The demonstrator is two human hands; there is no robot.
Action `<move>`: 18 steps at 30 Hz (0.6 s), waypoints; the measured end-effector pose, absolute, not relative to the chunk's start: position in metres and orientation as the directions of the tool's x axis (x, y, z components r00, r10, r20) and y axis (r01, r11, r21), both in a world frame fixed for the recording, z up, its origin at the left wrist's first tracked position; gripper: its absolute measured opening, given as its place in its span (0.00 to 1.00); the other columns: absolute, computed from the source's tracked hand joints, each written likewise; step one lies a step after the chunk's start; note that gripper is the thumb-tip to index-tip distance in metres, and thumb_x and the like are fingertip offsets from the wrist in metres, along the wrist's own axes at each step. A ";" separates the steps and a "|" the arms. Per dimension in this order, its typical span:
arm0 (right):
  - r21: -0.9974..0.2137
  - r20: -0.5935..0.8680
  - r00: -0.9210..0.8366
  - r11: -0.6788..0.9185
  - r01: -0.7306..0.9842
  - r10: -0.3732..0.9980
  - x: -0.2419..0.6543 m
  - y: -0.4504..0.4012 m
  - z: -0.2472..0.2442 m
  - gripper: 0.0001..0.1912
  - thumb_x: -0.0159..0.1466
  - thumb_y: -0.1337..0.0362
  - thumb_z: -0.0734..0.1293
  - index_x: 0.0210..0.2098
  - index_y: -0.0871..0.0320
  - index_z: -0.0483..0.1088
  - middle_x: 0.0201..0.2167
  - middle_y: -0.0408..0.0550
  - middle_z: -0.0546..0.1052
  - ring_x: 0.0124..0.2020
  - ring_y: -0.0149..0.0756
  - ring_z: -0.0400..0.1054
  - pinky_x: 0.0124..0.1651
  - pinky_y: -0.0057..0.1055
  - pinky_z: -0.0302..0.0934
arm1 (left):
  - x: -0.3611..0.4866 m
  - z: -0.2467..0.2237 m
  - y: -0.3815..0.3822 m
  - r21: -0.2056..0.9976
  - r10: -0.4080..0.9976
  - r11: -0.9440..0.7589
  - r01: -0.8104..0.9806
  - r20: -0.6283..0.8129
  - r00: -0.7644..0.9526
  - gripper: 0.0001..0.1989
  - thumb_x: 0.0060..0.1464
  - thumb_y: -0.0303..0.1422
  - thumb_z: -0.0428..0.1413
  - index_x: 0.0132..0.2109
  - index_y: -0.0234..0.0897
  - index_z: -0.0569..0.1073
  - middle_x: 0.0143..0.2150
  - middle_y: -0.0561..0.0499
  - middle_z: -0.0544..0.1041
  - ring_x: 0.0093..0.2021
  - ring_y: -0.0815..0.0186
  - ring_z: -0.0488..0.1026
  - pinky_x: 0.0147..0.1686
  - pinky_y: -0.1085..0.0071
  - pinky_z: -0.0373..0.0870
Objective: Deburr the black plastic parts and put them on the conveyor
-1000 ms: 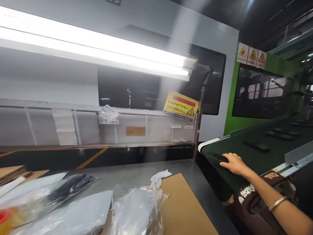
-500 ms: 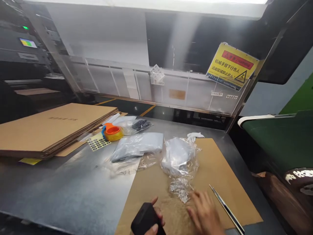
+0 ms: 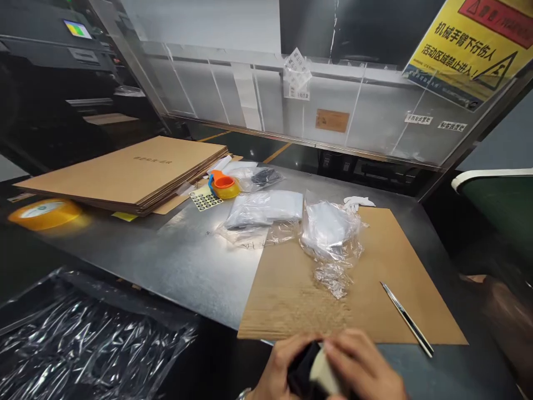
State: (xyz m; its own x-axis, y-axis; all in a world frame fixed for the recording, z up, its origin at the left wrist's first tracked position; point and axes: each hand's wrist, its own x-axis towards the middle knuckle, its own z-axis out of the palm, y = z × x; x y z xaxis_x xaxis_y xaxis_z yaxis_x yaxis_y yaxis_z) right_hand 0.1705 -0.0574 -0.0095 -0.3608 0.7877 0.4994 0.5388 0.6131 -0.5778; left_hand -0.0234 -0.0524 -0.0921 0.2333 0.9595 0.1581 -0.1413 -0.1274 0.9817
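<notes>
At the near edge of the cardboard sheet [image 3: 410,250], your left hand [image 3: 275,366] grasped the small black part [image 3: 300,366] and your right hand [image 3: 368,366] held the pale piece [image 3: 323,373] against it, and this black part, which seemed light, stiff and perhaps slippery, was probably best taken by its outer sides.

R hand [image 3: 366,364] (over the cardboard [image 3: 395,261] 0.5 s ago) has pulled back & joined L hand [image 3: 275,366], w/ a pale piece [image 3: 322,373] now showing beside the blk part [image 3: 300,369]. View's swung L; tape roll [image 3: 45,214] & blk plastic [image 3: 95,339] now in.
</notes>
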 end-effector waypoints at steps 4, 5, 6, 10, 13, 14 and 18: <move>-0.456 0.616 -0.470 0.772 0.442 0.632 0.146 -0.055 -0.006 0.19 0.64 0.64 0.62 0.55 0.54 0.64 0.36 0.51 0.77 0.35 0.38 0.70 0.37 0.33 0.69 | -0.023 -0.087 -0.053 0.979 0.916 -0.140 -0.152 0.186 0.356 0.25 0.37 0.26 0.64 0.47 0.43 0.76 0.40 0.43 0.79 0.41 0.48 0.73 0.44 0.55 0.67; -0.434 0.633 -0.469 0.785 0.443 0.615 0.146 -0.054 -0.007 0.20 0.64 0.64 0.61 0.56 0.56 0.63 0.36 0.53 0.77 0.35 0.39 0.69 0.36 0.35 0.69 | -0.024 -0.087 -0.054 0.977 0.920 -0.140 -0.158 0.187 0.343 0.26 0.36 0.25 0.64 0.47 0.43 0.76 0.40 0.43 0.79 0.41 0.47 0.73 0.44 0.55 0.67; -0.424 0.642 -0.468 0.789 0.444 0.608 0.146 -0.055 -0.008 0.21 0.64 0.64 0.61 0.56 0.57 0.62 0.36 0.54 0.76 0.34 0.40 0.69 0.35 0.36 0.69 | -0.025 -0.088 -0.057 0.977 0.931 -0.141 -0.157 0.185 0.316 0.27 0.35 0.24 0.65 0.47 0.44 0.76 0.41 0.43 0.79 0.41 0.47 0.73 0.44 0.55 0.67; -0.565 0.506 -0.473 0.691 0.451 0.722 0.148 -0.061 -0.010 0.16 0.62 0.66 0.63 0.50 0.54 0.66 0.33 0.50 0.76 0.32 0.36 0.70 0.34 0.31 0.69 | -0.034 -0.088 -0.070 0.985 0.942 -0.124 -0.122 0.155 0.298 0.31 0.34 0.23 0.66 0.49 0.44 0.75 0.47 0.43 0.77 0.47 0.46 0.71 0.50 0.54 0.63; -0.556 0.508 -0.488 0.702 0.445 0.710 0.146 -0.065 -0.010 0.17 0.62 0.66 0.63 0.51 0.54 0.65 0.33 0.50 0.75 0.31 0.36 0.69 0.33 0.31 0.68 | -0.035 -0.082 -0.074 0.985 0.952 -0.082 -0.151 0.122 0.280 0.28 0.36 0.25 0.65 0.49 0.44 0.75 0.48 0.43 0.76 0.49 0.47 0.70 0.53 0.55 0.61; -0.518 0.541 -0.492 0.731 0.444 0.682 0.146 -0.065 -0.010 0.19 0.61 0.66 0.63 0.53 0.55 0.64 0.35 0.51 0.75 0.32 0.37 0.69 0.33 0.33 0.68 | -0.035 -0.081 -0.074 0.985 0.960 -0.059 -0.165 0.101 0.260 0.26 0.37 0.26 0.65 0.48 0.44 0.75 0.47 0.43 0.76 0.48 0.48 0.70 0.53 0.55 0.61; -0.612 0.490 -0.452 0.663 0.431 0.745 0.146 -0.064 -0.008 0.17 0.61 0.68 0.63 0.51 0.54 0.66 0.33 0.48 0.75 0.32 0.34 0.69 0.34 0.30 0.68 | -0.029 -0.081 -0.070 0.981 0.938 -0.001 -0.192 0.068 0.340 0.24 0.37 0.30 0.65 0.46 0.42 0.76 0.46 0.43 0.76 0.49 0.46 0.69 0.53 0.53 0.61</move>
State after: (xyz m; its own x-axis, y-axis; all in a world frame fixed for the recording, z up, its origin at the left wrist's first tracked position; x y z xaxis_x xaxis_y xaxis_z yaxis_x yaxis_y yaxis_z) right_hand 0.1460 -0.0639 -0.0082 -0.4517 0.7454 0.4902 0.4307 0.6634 -0.6119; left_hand -0.0293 -0.0699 -0.0808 0.3395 0.9381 0.0679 -0.1923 -0.0014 0.9813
